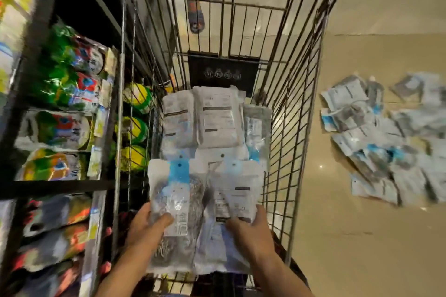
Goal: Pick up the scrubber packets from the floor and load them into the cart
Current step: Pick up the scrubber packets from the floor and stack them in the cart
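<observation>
Two bare hands over the dark wire cart (293, 94): left hand (144, 224) grips a clear steel-wool scrubber packet (172, 200), right hand (251, 229) pinches a white-backed packet (235, 190), above stacked packets (205, 118) (more packets on the tan floor (391, 142), well right).

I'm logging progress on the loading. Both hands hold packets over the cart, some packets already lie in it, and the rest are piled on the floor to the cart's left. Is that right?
One detail is off: the head view shows the pile on the floor to the cart's right, not left. The left hand and right hand do hold packets over the cart, and other packets already lie in it.
</observation>
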`<action>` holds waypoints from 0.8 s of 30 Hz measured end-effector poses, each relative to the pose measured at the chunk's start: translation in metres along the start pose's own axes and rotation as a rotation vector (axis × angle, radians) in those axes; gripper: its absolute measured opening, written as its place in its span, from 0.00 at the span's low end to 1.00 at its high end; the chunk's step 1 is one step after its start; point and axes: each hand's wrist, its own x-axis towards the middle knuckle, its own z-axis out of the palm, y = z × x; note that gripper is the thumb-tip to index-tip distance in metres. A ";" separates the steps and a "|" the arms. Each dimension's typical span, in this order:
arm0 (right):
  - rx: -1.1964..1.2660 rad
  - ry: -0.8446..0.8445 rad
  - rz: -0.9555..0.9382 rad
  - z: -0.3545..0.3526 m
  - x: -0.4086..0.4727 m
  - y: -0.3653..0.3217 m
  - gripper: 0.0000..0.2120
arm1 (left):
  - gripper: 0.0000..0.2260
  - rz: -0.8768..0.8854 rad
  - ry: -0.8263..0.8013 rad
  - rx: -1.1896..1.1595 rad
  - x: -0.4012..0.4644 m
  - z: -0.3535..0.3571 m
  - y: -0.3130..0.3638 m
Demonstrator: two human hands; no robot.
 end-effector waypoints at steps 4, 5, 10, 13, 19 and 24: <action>0.016 0.156 -0.006 -0.005 0.029 0.006 0.20 | 0.18 0.044 -0.065 0.058 0.022 0.023 -0.007; 0.000 0.183 -0.026 -0.007 0.031 0.007 0.18 | 0.14 0.063 -0.116 0.061 0.018 0.031 -0.002; -0.129 0.215 -0.081 -0.007 0.037 0.017 0.21 | 0.11 0.024 -0.194 0.017 0.028 0.059 -0.015; -0.172 0.236 -0.017 0.000 0.043 0.018 0.27 | 0.10 0.014 -0.158 -0.050 0.045 0.055 -0.025; -0.366 0.306 0.000 0.015 0.061 0.026 0.35 | 0.10 0.021 -0.080 -0.083 0.057 0.054 -0.038; -0.454 0.350 -0.032 0.022 0.066 0.041 0.39 | 0.08 0.103 -0.107 0.001 0.058 0.058 -0.048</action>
